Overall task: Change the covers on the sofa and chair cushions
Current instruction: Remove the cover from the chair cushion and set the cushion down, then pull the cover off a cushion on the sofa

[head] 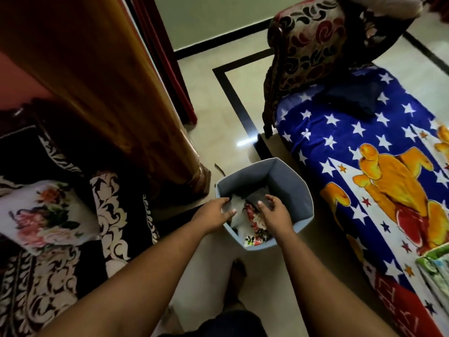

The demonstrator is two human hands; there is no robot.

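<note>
Both hands reach into the grey basket (264, 181) on the floor between sofa and chair: the left hand (213, 210) pinches a white cloth (237, 207) near the basket's left wall, and the right hand (274, 210) hovers with loosely curled fingers, holding nothing. To do this well, I think one cover should be lifted straight up by one edge, so the floral cover (255, 224) beside it does not tangle. The covers lie crumpled, so no long axis can be told.

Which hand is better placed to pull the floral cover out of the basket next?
Probably the right hand: it hovers directly above the floral cover in the grey basket, fingers loosely curled and empty. The left hand is over the white cloth, further from the floral one.
</note>
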